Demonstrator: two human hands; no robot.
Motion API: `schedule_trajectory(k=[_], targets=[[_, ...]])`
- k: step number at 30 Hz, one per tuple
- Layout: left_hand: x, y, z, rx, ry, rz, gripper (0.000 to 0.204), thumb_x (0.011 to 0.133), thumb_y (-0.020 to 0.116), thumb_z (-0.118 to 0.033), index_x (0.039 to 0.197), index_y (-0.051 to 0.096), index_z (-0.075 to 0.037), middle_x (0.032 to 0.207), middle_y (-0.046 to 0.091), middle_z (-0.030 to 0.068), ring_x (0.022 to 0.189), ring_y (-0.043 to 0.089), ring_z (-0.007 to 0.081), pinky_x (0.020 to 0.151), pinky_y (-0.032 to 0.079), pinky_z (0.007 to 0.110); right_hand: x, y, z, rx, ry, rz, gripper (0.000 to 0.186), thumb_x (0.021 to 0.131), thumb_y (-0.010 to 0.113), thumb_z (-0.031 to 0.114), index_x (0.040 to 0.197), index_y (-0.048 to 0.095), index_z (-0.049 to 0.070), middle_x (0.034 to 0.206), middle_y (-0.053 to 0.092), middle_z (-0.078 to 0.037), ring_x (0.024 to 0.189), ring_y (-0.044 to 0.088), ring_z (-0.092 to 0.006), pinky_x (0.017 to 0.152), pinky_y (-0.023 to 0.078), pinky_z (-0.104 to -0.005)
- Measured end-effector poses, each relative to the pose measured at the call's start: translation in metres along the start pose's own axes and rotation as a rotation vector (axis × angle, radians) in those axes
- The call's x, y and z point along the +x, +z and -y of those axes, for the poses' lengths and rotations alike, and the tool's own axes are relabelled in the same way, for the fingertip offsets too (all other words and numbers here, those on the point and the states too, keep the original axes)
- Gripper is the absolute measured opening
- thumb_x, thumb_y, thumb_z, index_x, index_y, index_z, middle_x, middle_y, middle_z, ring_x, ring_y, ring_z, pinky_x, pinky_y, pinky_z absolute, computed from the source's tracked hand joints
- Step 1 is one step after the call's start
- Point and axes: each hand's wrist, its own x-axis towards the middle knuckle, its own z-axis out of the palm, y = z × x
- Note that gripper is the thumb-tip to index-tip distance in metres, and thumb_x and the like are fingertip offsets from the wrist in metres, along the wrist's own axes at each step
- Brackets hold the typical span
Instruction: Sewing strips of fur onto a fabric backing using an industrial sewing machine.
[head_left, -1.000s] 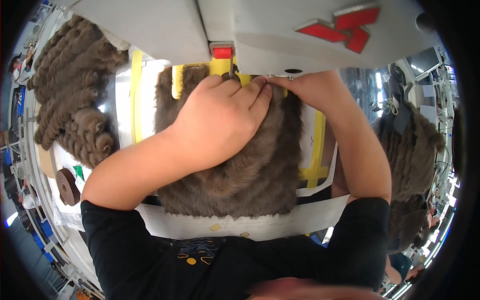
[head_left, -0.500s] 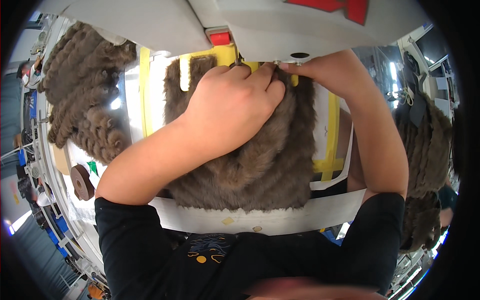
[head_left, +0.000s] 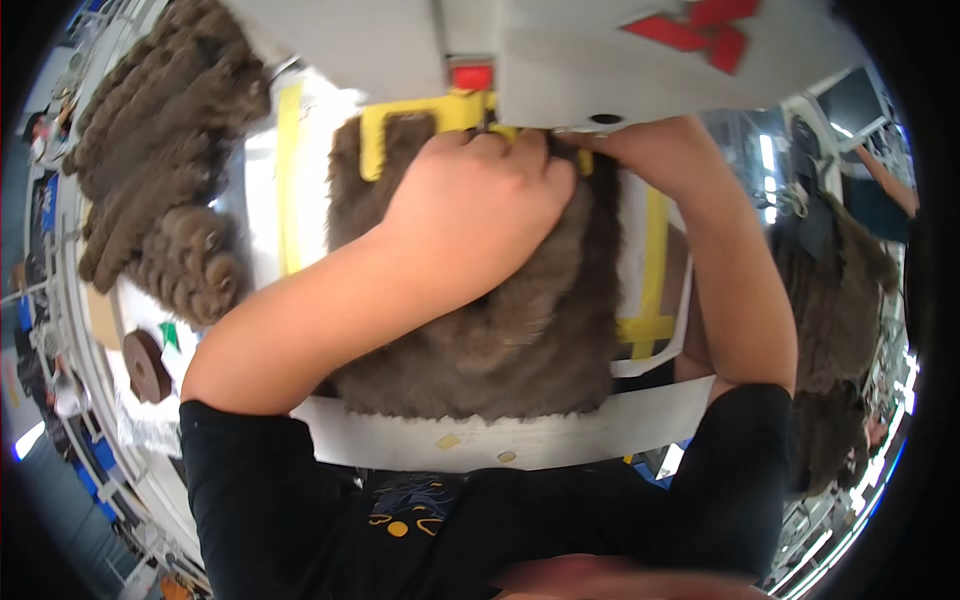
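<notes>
A brown fur piece [head_left: 480, 370] lies in front of me, its far edge under the white sewing machine head [head_left: 600, 60]. My left hand [head_left: 485, 200] is bent over the fur, its fingers curled and closed on the far edge close to the machine's metal parts [head_left: 488, 120]. At the right of that edge, my right hand [head_left: 650, 150] reaches in under the machine head, its thumb pressed to the fur. Its other fingers are mostly hidden by the machine and blurred. A yellow plate [head_left: 373, 150] shows beside the fur strip.
More ridged brown fur [head_left: 160, 130] is heaped at the left, with a brown tape roll [head_left: 147, 366] below it. Further fur [head_left: 845, 320] hangs at the right. Yellow tape [head_left: 290, 180] marks the white worktop [head_left: 400, 438]. At the far right, another person's arm [head_left: 885, 180] shows.
The view has shifted slightly, so the machine head appears lower and farther right. Both hands stay at the fur's far edge. Another person's arm has come into sight at the far right.
</notes>
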Motion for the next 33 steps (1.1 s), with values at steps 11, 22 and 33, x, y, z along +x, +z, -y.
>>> schedule_trajectory(k=[11,22,33], targets=[[0.006,0.001,0.0,-0.007,0.029,-0.064,0.012,0.076,0.064,-0.012,0.086,0.059,-0.01,0.085,0.063,0.0053,0.071,0.066,0.0207,0.061,0.05,0.035,0.01,0.009,-0.021,-0.147,0.037,-0.1,0.024,0.07,0.075,0.017,0.087,0.075,0.0,0.082,0.074,-0.019,0.083,0.072,-0.0376,0.076,0.057,-0.043],[0.005,-0.007,-0.005,0.055,-0.041,0.122,0.018,0.082,0.061,-0.009,0.1,0.062,-0.008,0.115,0.073,0.0123,0.08,0.073,0.0236,0.066,0.057,0.036,0.005,0.008,-0.011,-0.159,-0.01,-0.118,0.02,0.071,0.073,0.019,0.081,0.074,0.002,0.074,0.071,-0.018,0.078,0.071,-0.039,0.075,0.057,-0.0437],[0.003,-0.002,-0.003,0.033,-0.039,0.068,0.023,0.082,0.062,-0.01,0.105,0.064,-0.007,0.111,0.072,0.0096,0.077,0.073,0.0218,0.063,0.056,0.033,-0.042,-0.007,0.024,-0.286,-0.162,0.162,0.031,0.086,0.054,0.003,0.11,0.073,0.003,0.119,0.072,-0.014,0.107,0.068,-0.0354,0.091,0.056,-0.0405]])
